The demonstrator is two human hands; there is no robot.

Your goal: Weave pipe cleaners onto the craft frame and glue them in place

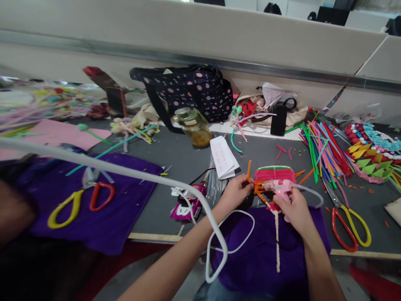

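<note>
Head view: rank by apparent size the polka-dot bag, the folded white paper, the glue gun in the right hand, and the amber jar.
1. polka-dot bag, clearly largest.
2. amber jar and folded white paper: they look about alike, so no ranking between them.
3. glue gun, smallest showing, but the right hand partly covers it.

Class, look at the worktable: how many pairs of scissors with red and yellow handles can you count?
2. One pair of scissors lies on the purple cloth at left; the other pair lies on the grey table at right. More may be hidden under clutter.
</note>
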